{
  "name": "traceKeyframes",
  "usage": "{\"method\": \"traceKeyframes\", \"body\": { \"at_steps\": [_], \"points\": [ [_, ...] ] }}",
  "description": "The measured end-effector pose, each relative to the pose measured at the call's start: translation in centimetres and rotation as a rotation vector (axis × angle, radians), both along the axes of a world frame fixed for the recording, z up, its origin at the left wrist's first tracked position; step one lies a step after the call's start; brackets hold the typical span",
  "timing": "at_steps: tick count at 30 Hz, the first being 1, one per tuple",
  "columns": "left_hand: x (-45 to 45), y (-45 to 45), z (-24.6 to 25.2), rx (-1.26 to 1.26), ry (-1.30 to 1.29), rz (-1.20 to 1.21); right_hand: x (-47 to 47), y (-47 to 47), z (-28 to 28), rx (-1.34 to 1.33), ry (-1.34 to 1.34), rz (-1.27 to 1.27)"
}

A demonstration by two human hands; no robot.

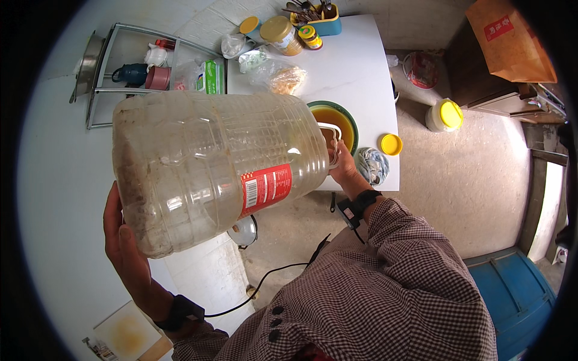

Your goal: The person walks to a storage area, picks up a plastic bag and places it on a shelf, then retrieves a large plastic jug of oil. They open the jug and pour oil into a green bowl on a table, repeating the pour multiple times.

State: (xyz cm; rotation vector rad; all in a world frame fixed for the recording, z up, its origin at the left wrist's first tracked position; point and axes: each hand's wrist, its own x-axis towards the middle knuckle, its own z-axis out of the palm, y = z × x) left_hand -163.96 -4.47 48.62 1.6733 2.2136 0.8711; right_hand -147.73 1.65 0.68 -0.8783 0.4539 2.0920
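A large clear plastic jug (198,158) with a red label lies tilted on its side in the air, its base to the left. My left hand (126,243) supports the base from behind and below, fingers against it. With my right hand (341,160) I grip the white handle (332,128) at the neck end. Just beyond that hand, a green-rimmed basin (354,126) of amber-brown liquid stands on the white table (316,58); the jug hides part of it. Whether liquid flows from the mouth cannot be seen. A yellow lid (391,144) and a bundled cloth (374,167) sit beside the basin.
Jars (310,37), plastic bags (286,79) and a utensil holder (327,25) stand at the table's back. A metal rack (131,90) with cups is at the left. A yellow-lidded container (445,115) stands on the floor at right, a blue chest (512,293) lower right.
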Motion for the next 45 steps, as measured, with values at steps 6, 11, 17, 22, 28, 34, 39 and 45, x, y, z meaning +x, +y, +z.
{"method": "traceKeyframes", "body": {
  "at_steps": [6, 11, 17, 22, 28, 34, 39, 45],
  "points": [
    [-0.4, -0.1, 0.3, -0.073, 0.006, -0.021, 0.0, 0.0, 0.3, 0.012, 0.005, -0.011],
    [-0.6, -0.2, 0.2, -0.067, -0.001, -0.018, 0.0, 0.0, 0.4, -0.005, 0.005, -0.012],
    [-0.5, -0.3, 0.1, -0.054, 0.011, -0.017, 0.0, -0.1, 0.0, -0.022, -0.009, 0.007],
    [-0.9, -0.3, 0.1, -0.063, 0.006, -0.034, -0.1, -0.1, -0.1, -0.018, -0.016, -0.001],
    [-0.8, -0.3, 0.2, -0.060, -0.010, -0.061, -0.1, -0.2, -0.6, 0.019, 0.001, -0.005],
    [-0.4, -0.4, 0.2, -0.054, -0.038, -0.042, -0.1, -0.2, -1.7, 0.023, -0.013, -0.007],
    [-1.0, -0.4, 0.1, -0.038, -0.005, -0.028, 0.1, -0.1, -1.2, 0.001, -0.019, 0.001],
    [-2.1, -0.9, -0.2, -0.006, -0.049, -0.032, 0.3, 0.3, 0.0, -0.031, -0.044, 0.001]
  ]
}}
